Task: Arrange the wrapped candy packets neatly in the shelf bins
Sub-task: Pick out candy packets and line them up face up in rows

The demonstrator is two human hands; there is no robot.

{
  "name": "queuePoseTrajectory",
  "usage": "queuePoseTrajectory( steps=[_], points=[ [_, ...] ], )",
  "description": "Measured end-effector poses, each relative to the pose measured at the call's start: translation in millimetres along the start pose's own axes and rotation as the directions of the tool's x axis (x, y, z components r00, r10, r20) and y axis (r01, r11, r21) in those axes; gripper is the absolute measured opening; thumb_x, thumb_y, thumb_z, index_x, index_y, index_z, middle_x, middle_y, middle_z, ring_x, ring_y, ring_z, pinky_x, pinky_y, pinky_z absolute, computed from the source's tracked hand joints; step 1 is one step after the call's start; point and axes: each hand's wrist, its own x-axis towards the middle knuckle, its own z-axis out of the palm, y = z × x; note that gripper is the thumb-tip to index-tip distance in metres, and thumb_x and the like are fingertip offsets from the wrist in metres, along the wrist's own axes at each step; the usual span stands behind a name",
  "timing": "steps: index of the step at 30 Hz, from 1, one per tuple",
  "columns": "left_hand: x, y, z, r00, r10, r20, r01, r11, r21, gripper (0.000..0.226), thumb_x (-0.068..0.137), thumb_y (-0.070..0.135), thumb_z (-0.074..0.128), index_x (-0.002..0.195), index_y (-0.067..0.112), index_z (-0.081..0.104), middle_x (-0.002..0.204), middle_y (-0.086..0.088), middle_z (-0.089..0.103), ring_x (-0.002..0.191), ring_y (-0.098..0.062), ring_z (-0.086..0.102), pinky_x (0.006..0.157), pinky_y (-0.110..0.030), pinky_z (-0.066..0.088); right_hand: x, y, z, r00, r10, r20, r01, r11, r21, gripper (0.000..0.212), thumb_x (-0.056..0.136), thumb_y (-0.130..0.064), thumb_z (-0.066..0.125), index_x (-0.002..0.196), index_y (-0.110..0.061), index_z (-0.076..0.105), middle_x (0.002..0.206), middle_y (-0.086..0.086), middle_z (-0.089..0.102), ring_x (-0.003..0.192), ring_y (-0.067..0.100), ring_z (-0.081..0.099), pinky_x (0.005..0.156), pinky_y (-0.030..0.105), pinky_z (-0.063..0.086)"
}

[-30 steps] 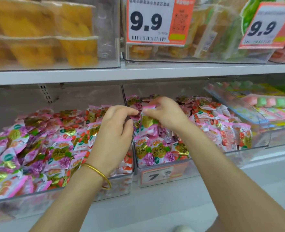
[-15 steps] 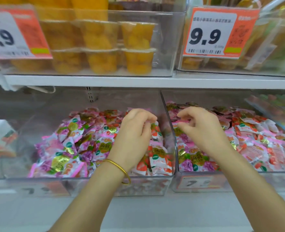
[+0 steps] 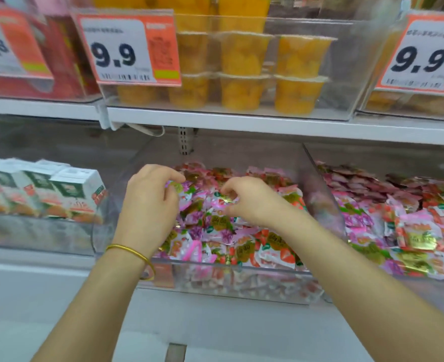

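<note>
A heap of pink, white and gold wrapped candy packets [image 3: 231, 231] is held in the middle clear plastic bin [image 3: 241, 268] on the lower shelf, and more of them fill the right clear bin [image 3: 424, 287]. The left hand [image 3: 150, 205], with a gold bangle [image 3: 129, 250] at the wrist, is curled over the heap's far left, a green-and-gold packet [image 3: 176, 186] pinched at its fingertips. Just beside it, a pink packet [image 3: 222, 203] is pinched between thumb and forefinger of the right hand [image 3: 252, 202]. White cartons [image 3: 67, 194] are stood to the left. Orange fruit cups [image 3: 244, 61] are stacked above, beside a 9.9 price tag [image 3: 127, 50].
</note>
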Motion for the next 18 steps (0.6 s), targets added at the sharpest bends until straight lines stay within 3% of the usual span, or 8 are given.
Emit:
queuePoseTrajectory(
  steps=[3,5,8,10,12,15,18],
  points=[
    [0,-1,-1,1.000,-0.004,-0.009,0.003,0.998,-0.056,0.026,0.083,-0.002,0.049,0.093,0.016,0.066,0.100,0.003,0.053,0.102,-0.024,0.052,0.087,-0.028,0.038,20,-9,14,0.979,0.067,0.195,-0.020,0.972,-0.233,0.071,0.072,-0.049,0.075,0.126,-0.011,0.047,0.127,0.010,0.051,0.115,0.031,0.050,0.092,0.040,0.047],
    [1,2,0,1.000,0.004,-0.013,-0.005,0.995,-0.100,0.026,0.083,-0.002,0.048,0.094,0.015,0.065,0.100,0.003,0.052,0.104,-0.025,0.051,0.088,-0.030,0.040,23,-11,18,0.982,0.071,0.177,-0.019,0.960,-0.281,0.074,0.067,-0.052,0.077,0.123,-0.013,0.047,0.124,0.008,0.050,0.115,0.031,0.047,0.086,0.039,0.045],
    [2,6,1,1.000,0.005,-0.006,-0.006,0.994,-0.108,0.025,0.086,0.000,0.048,0.096,0.016,0.065,0.104,0.003,0.053,0.105,-0.022,0.050,0.084,-0.023,0.035,21,-8,17,0.992,0.040,0.121,-0.005,0.962,-0.274,0.068,0.067,-0.047,0.079,0.117,-0.011,0.051,0.116,0.007,0.051,0.109,0.028,0.048,0.083,0.035,0.043],
    [2,7,1,1.000,0.006,0.001,-0.005,0.993,-0.116,0.025,0.086,0.001,0.048,0.097,0.016,0.065,0.107,0.001,0.056,0.104,-0.018,0.050,0.082,-0.017,0.032,19,-3,10,0.998,-0.005,0.057,0.010,0.995,-0.095,0.045,0.072,-0.034,0.079,0.104,-0.012,0.055,0.100,0.002,0.053,0.091,0.020,0.052,0.074,0.029,0.043],
    [1,9,0,1.000,0.004,0.013,-0.002,0.988,-0.156,0.024,0.086,0.002,0.049,0.098,0.015,0.065,0.106,0.000,0.057,0.098,-0.013,0.050,0.078,-0.013,0.031,15,1,-3,0.998,0.022,-0.063,-0.007,0.973,0.229,0.024,0.076,-0.018,0.077,0.088,-0.015,0.057,0.079,-0.004,0.053,0.066,0.011,0.054,0.061,0.026,0.042],
    [0,16,-3,0.998,-0.011,0.064,0.025,0.976,-0.218,0.025,0.089,0.010,0.052,0.112,0.016,0.061,0.110,0.002,0.058,0.097,-0.008,0.053,0.083,-0.013,0.036,9,-2,-27,0.980,0.135,-0.146,-0.004,0.747,0.665,0.021,0.078,-0.007,0.074,0.095,-0.009,0.062,0.073,-0.001,0.061,0.046,0.001,0.058,0.049,0.017,0.049],
    [-1,20,-3,0.978,-0.058,0.198,0.123,0.934,-0.334,0.039,0.089,0.021,0.058,0.127,0.019,0.051,0.112,0.005,0.059,0.096,-0.011,0.059,0.087,-0.025,0.046,7,-16,-36,0.995,0.050,-0.083,0.035,0.612,0.790,0.017,0.081,-0.004,0.070,0.096,-0.009,0.065,0.075,0.001,0.066,0.052,0.002,0.061,0.051,0.015,0.048]
  ],
)
